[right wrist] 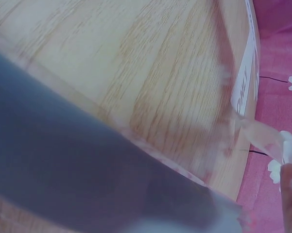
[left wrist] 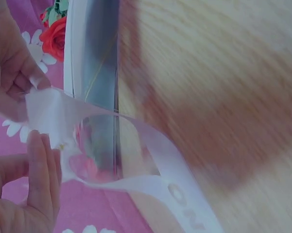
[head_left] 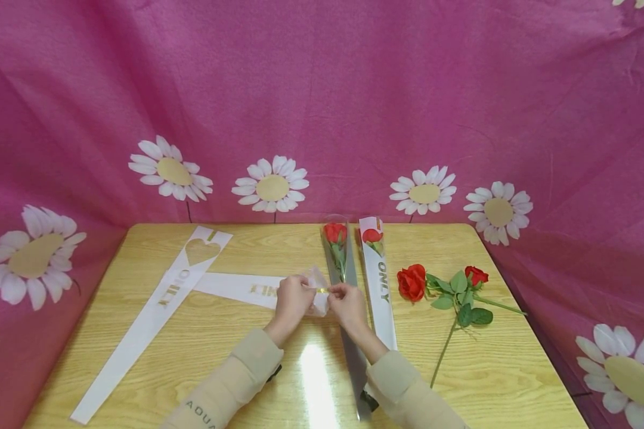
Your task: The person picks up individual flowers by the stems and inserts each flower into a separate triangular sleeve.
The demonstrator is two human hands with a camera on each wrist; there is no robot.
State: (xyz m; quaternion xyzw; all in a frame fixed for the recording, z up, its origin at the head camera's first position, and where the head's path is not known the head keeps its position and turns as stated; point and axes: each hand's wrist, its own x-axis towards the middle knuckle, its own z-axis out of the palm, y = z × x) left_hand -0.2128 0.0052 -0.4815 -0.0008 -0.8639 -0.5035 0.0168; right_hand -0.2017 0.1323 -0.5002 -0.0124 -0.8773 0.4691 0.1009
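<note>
Both hands are at the mouth of a white flower sleeve (head_left: 236, 288) with a clear heart window and gold "ONLY" lettering. My left hand (head_left: 291, 304) pinches one side of the mouth, and my right hand (head_left: 349, 305) pinches the other side. In the left wrist view the sleeve (left wrist: 158, 143) bows apart around its window, with the right hand (left wrist: 12, 68) gripping a corner and the left hand's fingers (left wrist: 43, 174) stretched along the near edge. Only a fingertip of the right hand (right wrist: 289, 194) shows in the right wrist view, against the sleeve's end.
Another flat white sleeve (head_left: 150, 325) lies at the left. Right of the hands are a grey sleeve (head_left: 349, 351) with a red rose (head_left: 335, 233) inside and a white sleeve (head_left: 380, 298), also holding a rose. Two loose roses (head_left: 411, 282) lie farther right. A pink curtain (head_left: 322, 107) hangs behind.
</note>
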